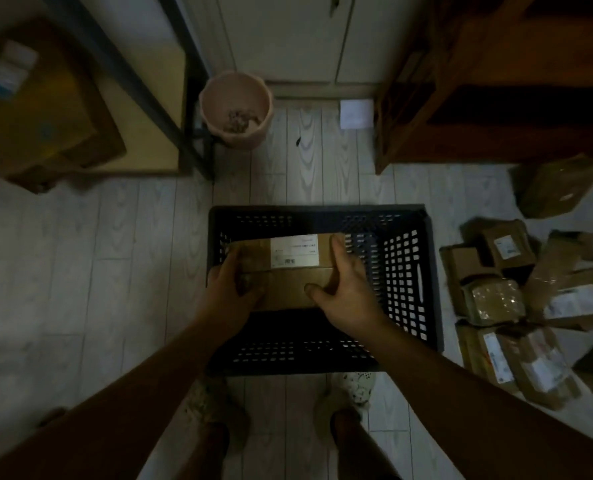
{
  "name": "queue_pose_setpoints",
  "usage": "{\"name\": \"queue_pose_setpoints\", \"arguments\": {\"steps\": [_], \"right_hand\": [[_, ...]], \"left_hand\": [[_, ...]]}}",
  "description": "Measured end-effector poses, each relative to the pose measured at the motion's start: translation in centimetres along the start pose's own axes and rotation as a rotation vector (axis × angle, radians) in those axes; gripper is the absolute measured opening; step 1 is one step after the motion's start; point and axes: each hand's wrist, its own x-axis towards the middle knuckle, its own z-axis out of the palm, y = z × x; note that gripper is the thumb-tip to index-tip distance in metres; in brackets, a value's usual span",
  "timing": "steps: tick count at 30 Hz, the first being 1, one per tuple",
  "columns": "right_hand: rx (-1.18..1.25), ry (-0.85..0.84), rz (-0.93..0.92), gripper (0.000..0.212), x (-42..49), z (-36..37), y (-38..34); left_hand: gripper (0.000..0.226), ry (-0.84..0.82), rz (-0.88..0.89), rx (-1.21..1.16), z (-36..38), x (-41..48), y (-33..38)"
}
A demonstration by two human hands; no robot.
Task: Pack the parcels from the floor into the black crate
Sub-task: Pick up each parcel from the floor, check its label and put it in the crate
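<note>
A black perforated crate [406, 271] stands on the pale floor straight ahead of my feet. Inside its left half lies a brown cardboard parcel [288, 289] with a white label on top. My left hand [231, 285] grips the parcel's left end and my right hand [343, 289] grips its right end, thumb across the top. Both hands hold it within the crate walls. To the right of the crate, a heap of several brown parcels [530, 306] lies on the floor.
A pink bucket [236, 110] stands beyond the crate by a dark metal shelf frame [184, 98]. A cardboard box [39, 109] lies on the left shelf. Dark wooden furniture [496, 81] stands at the back right. White paper [356, 113] lies near it.
</note>
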Motion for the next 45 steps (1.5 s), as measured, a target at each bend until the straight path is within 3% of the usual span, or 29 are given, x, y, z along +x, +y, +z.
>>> {"name": "queue_pose_setpoints", "arguments": {"steps": [6,11,17,25,31,38,42,45], "right_hand": [[-0.084,-0.133,0.013,0.101,7.4,5.2,7.3],[-0.106,-0.136,-0.031,0.103,13.9,9.0,11.3],[-0.128,-0.174,-0.125,0.103,19.4,12.4,14.3],[-0.217,-0.157,-0.165,0.102,22.8,14.8,17.2],[-0.253,-0.130,-0.187,0.102,24.4,16.0,17.4],[-0.348,-0.176,-0.093,0.105,19.9,11.7,13.1],[-0.335,-0.195,-0.052,0.089,12.5,5.3,6.6],[-0.364,-0.189,-0.048,0.089,6.3,0.2,1.0]], "left_hand": [[0.086,0.057,-0.015,0.148,4.5,7.7,-5.7],[0.082,0.116,-0.005,0.232,7.2,14.2,-9.1],[0.096,0.102,-0.005,0.320,9.7,19.4,-11.9],[0.087,0.092,0.003,0.466,11.3,23.8,-13.6],[0.098,0.138,0.007,0.557,11.2,24.9,-14.8],[0.096,0.058,0.065,0.614,8.1,20.6,-11.3],[0.075,0.021,0.118,0.562,3.6,11.9,-4.4],[0.080,0.025,0.083,0.547,-0.5,4.5,1.2]]}}
